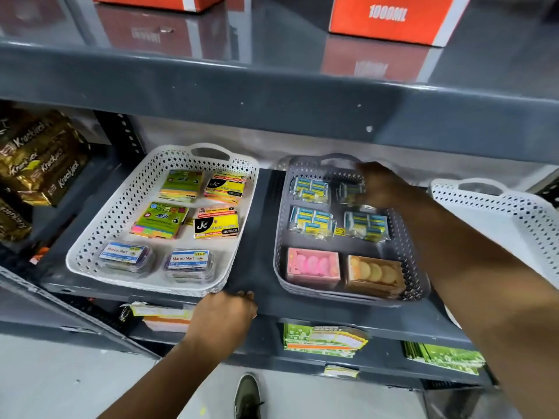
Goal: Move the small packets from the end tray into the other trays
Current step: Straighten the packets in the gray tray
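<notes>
A grey tray (279,231) stands in the middle of the shelf. It holds blue-and-yellow small packets at the back left (310,189), the middle left (311,220) and the middle right (366,223). My right hand (384,189) reaches into its back right corner, fingers closed on the right edge of another small packet (348,192) that lies low in the tray. At the right end stands a white end tray (496,207); my arm hides its inside. My left hand (223,313) grips the shelf's front edge (302,311) between the trays.
A white tray (99,237) on the left holds sticky-note pads and two clip boxes. A pink box (313,264) and an orange box (375,272) fill the grey tray's front. Biscuit packs (39,164) lie far left. The shelf above (272,95) overhangs closely.
</notes>
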